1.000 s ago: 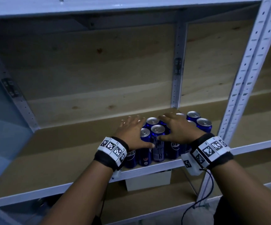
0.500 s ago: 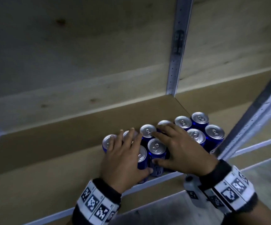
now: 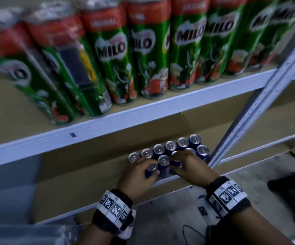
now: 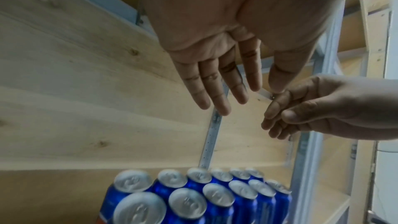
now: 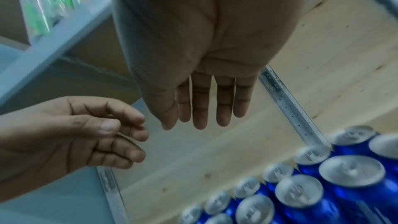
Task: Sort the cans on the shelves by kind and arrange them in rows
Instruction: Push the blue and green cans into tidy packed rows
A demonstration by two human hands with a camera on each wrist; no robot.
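Note:
Several blue cans (image 3: 170, 145) with silver tops stand in two tight rows on the lower shelf (image 3: 90, 174), near the right post. Both hands hover just above the front row. In the left wrist view my left hand (image 4: 243, 91) has straight fingers and holds nothing above the blue cans (image 4: 187, 200). My right hand (image 5: 200, 118) is likewise flat and empty over the blue cans (image 5: 351, 169). In the head view the left hand (image 3: 147, 167) sits left of the right hand (image 3: 176, 162). Green Milo cans (image 3: 150, 50) line the upper shelf.
The white edge of the upper shelf (image 3: 125, 119) runs right above the hands. A perforated metal post (image 3: 259, 103) stands just right of the blue cans. The shelf's wooden back wall (image 4: 86, 108) is behind them. A dark object (image 3: 293, 188) lies on the floor at right.
Both hands lay flat on the blue can tops; now they are lifted off them. The head view has pulled back, so the upper shelf of Milo cans shows.

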